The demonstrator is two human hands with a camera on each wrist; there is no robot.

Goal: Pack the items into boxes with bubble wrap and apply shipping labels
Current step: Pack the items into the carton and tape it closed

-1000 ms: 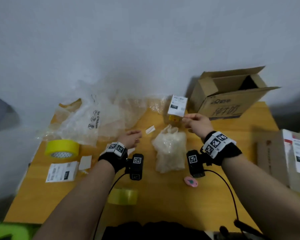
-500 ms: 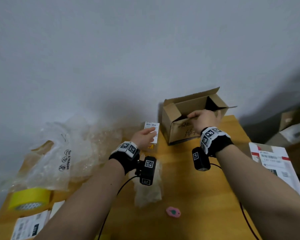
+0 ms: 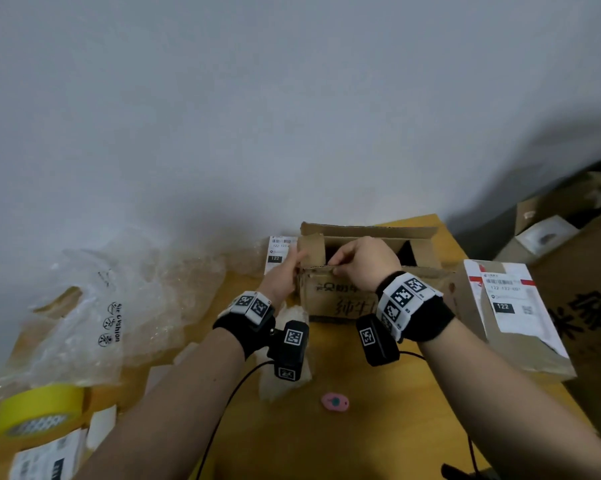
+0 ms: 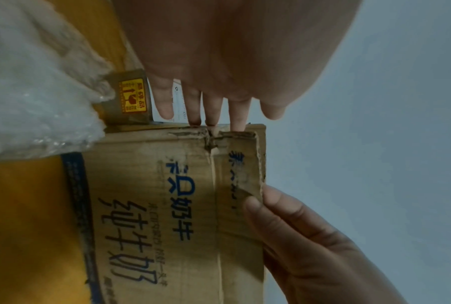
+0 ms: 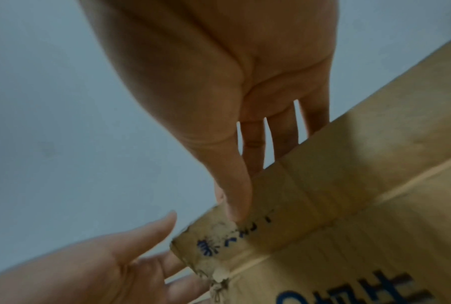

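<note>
Cardboard box (image 3: 340,299) sat at the counter's (image 3: 378,431) far edge; right hand (image 3: 359,261) pinched its near flap, left hand (image 3: 280,277) lay flat-fingered against its side. Folding the flap fully outward, box steadied, would work best.

Brown box (image 3: 340,303), blue print; yellow tape (image 3: 37,408)

Left hand (image 3: 282,275): held flat, fingers (image 4: 238,115) straight, tips set against the box (image 3: 340,299) corner.
Right hand (image 3: 361,261): flap pinched between thumb and curled fingers.
Forearms: both stretched forward.
</note>
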